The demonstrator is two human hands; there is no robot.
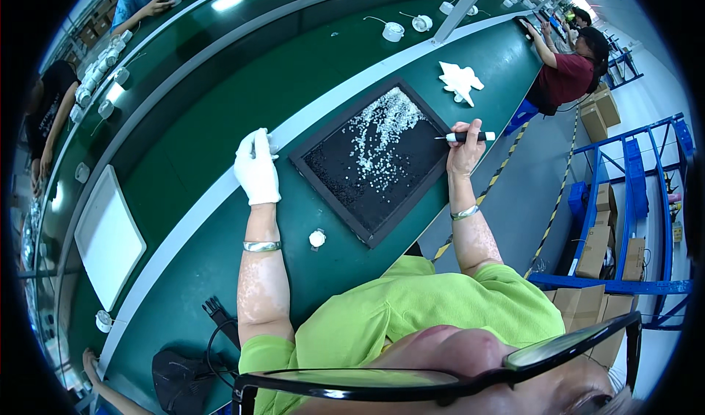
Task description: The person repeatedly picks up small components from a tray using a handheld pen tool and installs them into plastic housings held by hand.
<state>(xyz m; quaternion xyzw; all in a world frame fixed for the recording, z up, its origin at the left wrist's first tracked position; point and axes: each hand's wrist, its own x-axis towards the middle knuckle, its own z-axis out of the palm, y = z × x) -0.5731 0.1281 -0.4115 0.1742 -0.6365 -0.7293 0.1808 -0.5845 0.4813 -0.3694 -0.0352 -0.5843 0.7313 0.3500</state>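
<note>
My right hand (465, 151) is closed around a white and black pen-like tool (482, 136). Its thin tip points left, over the right rim of a black tray (345, 211). Many small clear, glassy pieces (391, 114) lie scattered in the tray, thickest toward its far end. To the left of the tray, my left hand (257, 169) wears a white glove. Its fingers are bent together by the pale rail, with a small translucent thing partly showing beside them; the glove hides most of it. A small round white part (317, 238) sits on the green bench between my left forearm and the tray.
A crumpled white cloth or glove (460, 82) lies beyond the tray. The pale rail (323, 107) divides the bench from a green belt carrying a white board (110, 239) and round white parts (393, 31). A black bag (180, 380) lies lower left. Co-workers stand around; blue shelving (624, 195) is at right.
</note>
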